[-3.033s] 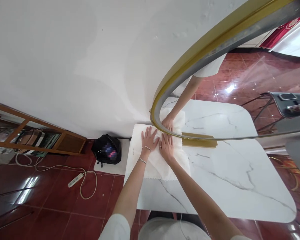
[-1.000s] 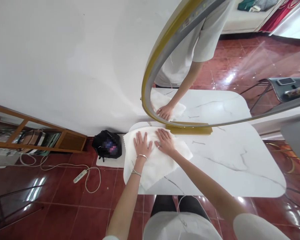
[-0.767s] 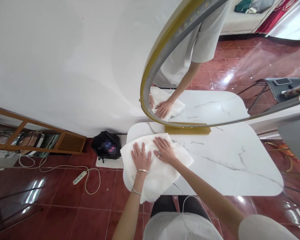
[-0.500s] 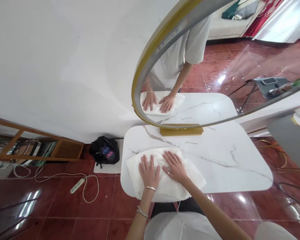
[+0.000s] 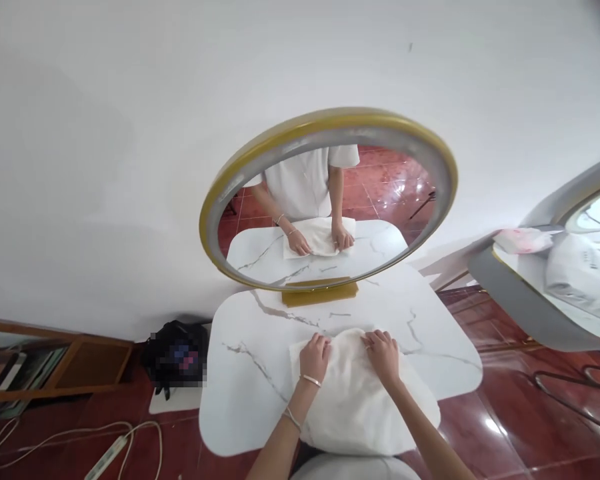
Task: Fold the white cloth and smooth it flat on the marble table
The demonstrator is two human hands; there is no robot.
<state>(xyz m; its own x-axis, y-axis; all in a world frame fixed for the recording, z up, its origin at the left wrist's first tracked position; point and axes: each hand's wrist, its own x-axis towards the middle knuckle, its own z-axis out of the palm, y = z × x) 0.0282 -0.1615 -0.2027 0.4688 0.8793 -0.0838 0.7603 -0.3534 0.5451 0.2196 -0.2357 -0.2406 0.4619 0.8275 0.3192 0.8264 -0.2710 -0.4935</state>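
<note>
A white cloth lies on the white marbled table, its near part hanging at the front edge by my body. My left hand, with bracelets on the wrist, has its fingers curled onto the cloth's far left part. Level with it, my right hand pinches the cloth's far edge on the right. The cloth is rumpled between the two hands. In the gold-framed mirror on the table, both hands and the cloth appear as a reflection.
The mirror's gold base stands at the table's back, by the white wall. Left on the floor are a black bag and a power strip with cable. A second table with plastic-wrapped items stands right.
The view has turned and moved to the right. My hands went from lying flat on the cloth to gripping its far edge. The cloth now sits further right on the table.
</note>
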